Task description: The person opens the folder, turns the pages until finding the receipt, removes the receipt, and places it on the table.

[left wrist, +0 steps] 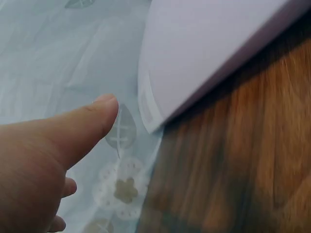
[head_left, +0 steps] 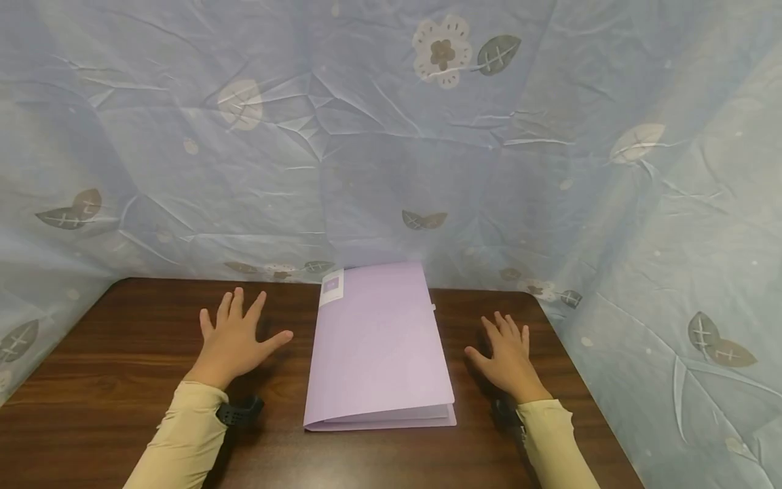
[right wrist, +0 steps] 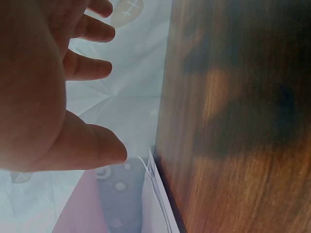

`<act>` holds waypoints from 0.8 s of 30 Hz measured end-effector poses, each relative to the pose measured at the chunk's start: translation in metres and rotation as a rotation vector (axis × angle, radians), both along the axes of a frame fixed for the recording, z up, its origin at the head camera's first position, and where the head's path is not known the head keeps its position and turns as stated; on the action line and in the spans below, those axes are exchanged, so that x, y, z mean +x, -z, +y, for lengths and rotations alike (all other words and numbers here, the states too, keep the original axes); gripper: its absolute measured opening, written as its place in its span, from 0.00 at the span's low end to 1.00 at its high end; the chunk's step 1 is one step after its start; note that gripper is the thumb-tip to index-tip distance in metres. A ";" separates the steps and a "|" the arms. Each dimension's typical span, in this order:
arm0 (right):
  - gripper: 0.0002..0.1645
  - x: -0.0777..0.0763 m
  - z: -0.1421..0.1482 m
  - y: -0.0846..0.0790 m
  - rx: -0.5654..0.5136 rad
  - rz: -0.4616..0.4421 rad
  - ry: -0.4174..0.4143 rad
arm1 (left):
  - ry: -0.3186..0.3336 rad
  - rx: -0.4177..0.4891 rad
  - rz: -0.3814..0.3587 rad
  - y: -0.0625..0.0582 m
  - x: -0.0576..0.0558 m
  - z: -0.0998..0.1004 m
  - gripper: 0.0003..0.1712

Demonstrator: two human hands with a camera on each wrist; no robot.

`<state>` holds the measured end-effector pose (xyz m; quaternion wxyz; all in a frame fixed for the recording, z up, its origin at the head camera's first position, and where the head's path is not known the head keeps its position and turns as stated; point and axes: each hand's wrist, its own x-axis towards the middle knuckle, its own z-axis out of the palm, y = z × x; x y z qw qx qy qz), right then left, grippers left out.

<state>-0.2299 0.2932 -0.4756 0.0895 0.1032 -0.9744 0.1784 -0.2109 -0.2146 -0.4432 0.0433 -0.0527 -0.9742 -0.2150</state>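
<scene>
A light purple folder [head_left: 379,346] lies on the dark wood table, its front cover lifted slightly along the right and near edges. Pale sheets [head_left: 403,414] show inside, and a white label [head_left: 332,288] marks its far left corner. To the left of the folder is my left hand [head_left: 229,343], fingers spread and thumb pointing toward it, holding nothing. My right hand [head_left: 507,356] hovers on the other side with its fingers apart, also with nothing in it. In the right wrist view, the edges of the sheets [right wrist: 158,194] show below the thumb.
The wood table [head_left: 134,380] extends around the folder. A pale blue cloth [head_left: 366,170] with leaf and flower prints hangs behind the table and along both sides. Dark bands [head_left: 240,411] sit at the wrists, over cream sleeves.
</scene>
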 end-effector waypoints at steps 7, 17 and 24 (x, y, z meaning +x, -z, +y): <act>0.48 0.001 -0.004 -0.001 -0.034 -0.008 -0.016 | 0.042 -0.014 0.025 -0.005 0.002 0.015 0.61; 0.41 0.003 -0.014 -0.003 -0.022 -0.054 -0.100 | 0.146 0.011 0.074 0.000 0.007 0.046 0.56; 0.35 -0.003 -0.027 -0.001 -0.076 -0.144 -0.174 | 0.230 -0.033 0.137 0.001 0.007 0.072 0.53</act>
